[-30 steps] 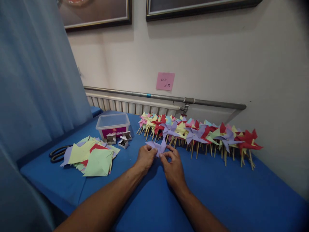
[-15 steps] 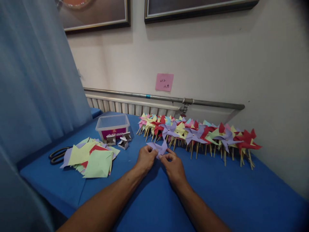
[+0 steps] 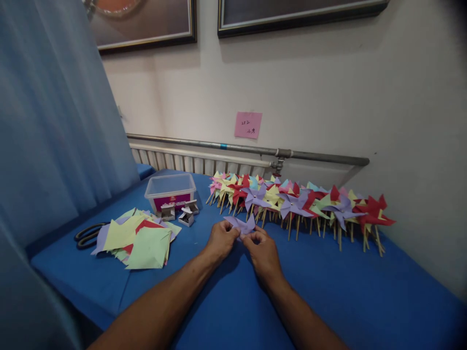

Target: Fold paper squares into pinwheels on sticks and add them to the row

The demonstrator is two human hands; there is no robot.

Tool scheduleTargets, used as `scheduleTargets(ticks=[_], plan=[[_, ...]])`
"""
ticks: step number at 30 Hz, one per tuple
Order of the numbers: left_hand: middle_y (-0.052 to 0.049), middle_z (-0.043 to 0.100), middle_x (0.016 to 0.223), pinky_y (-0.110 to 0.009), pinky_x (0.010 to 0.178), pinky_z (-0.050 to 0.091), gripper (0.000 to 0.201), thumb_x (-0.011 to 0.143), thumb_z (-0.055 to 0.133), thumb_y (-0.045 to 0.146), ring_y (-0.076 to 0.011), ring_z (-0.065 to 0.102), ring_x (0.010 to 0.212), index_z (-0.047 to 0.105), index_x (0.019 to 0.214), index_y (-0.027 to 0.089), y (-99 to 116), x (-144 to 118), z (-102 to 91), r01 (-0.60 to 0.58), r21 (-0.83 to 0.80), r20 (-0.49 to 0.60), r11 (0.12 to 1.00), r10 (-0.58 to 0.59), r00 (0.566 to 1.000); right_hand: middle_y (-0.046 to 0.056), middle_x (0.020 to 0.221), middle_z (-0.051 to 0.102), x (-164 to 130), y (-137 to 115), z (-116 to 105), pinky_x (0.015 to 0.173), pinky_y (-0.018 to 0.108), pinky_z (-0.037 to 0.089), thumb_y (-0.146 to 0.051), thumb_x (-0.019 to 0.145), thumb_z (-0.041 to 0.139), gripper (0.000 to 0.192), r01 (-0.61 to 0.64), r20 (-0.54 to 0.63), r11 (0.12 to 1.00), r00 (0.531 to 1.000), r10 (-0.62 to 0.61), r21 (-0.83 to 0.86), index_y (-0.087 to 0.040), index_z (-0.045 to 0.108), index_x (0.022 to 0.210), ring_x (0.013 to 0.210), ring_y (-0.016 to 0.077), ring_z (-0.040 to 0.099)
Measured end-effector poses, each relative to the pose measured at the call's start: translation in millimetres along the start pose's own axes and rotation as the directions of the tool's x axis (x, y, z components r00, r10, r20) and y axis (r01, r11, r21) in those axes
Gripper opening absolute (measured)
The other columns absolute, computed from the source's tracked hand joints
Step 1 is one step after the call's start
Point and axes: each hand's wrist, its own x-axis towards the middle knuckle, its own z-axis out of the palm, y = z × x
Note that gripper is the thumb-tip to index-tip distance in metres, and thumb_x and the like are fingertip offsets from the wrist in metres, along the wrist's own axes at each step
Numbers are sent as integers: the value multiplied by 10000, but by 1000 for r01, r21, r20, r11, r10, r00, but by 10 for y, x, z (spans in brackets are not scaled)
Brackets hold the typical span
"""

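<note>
A small folded purple paper piece (image 3: pixel 242 224) is pinched between my left hand (image 3: pixel 220 241) and my right hand (image 3: pixel 263 250) just above the blue table (image 3: pixel 328 291). Both hands grip it from below with fingertips closed on its edges. Behind it, a long row of finished paper pinwheels (image 3: pixel 299 201) on wooden sticks lies along the wall side of the table, in purple, red, yellow, green and pink.
A pile of coloured paper squares (image 3: pixel 140 236) lies at the left, with black scissors (image 3: pixel 85 233) beside it. A clear plastic tub (image 3: pixel 170 189) and small open boxes (image 3: pixel 181 211) stand behind the pile. A blue curtain (image 3: pixel 54 121) hangs at the left; a radiator pipe (image 3: pixel 255 149) runs along the wall.
My hands have shifted slightly nearer and the purple paper has turned a little and flattened between my fingers. Nothing else has moved.
</note>
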Motion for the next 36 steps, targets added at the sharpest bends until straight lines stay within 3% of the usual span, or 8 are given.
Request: scheduleTargets(ticks=[6, 11, 14, 22, 30, 36], plan=[[49, 496, 490, -221, 470, 259, 175, 695, 707, 216, -80, 375, 453, 587, 579, 166, 12, 10, -11, 36, -13, 7, 999, -36, 999, 110, 1084, 767, 2, -60, -27, 1035, 482, 465, -432, 727, 735, 247, -62, 29, 995, 998, 60, 81, -244, 678, 577, 1126, 332, 671], [36, 519, 474, -226, 448, 256, 220, 715, 720, 266, -82, 384, 417, 568, 584, 176, 2, 31, -29, 90, -32, 21, 995, -89, 996, 94, 941, 779, 73, -82, -84, 830, 420, 563, -526, 698, 780, 387, -220, 77, 896, 975, 207, 385, -217, 699, 916, 898, 288, 730], [33, 527, 477, -224, 451, 269, 215, 702, 736, 256, -80, 399, 420, 582, 579, 170, 9, 14, -15, 75, -25, 52, 997, -74, 996, 63, 891, 775, 85, -122, -90, 771, 382, 567, -492, 655, 818, 468, -252, 180, 837, 966, 186, 486, -213, 680, 1005, 822, 260, 732], [45, 496, 458, -227, 445, 237, 191, 688, 696, 195, -81, 379, 418, 556, 560, 177, 47, -51, 21, 67, 50, 64, 996, -70, 996, 22, 787, 737, 36, -196, -41, 669, 324, 523, -410, 622, 825, 420, -221, 115, 894, 975, 190, 390, -202, 672, 953, 731, 230, 680], [32, 525, 471, -221, 450, 281, 219, 626, 734, 267, -81, 413, 413, 536, 580, 185, -3, -29, 13, 159, -84, 148, 984, -146, 978, 14, 764, 731, 65, -124, -34, 667, 324, 522, -336, 619, 754, 339, -213, 92, 891, 977, 192, 401, -206, 658, 916, 715, 228, 680], [27, 537, 467, -220, 448, 249, 234, 630, 736, 290, -77, 401, 412, 534, 583, 180, -33, -9, -2, 132, 11, 155, 991, -132, 979, 15, 759, 736, 73, -88, -28, 664, 313, 511, -324, 603, 733, 323, -236, 90, 896, 972, 218, 375, -207, 663, 896, 730, 233, 681]])
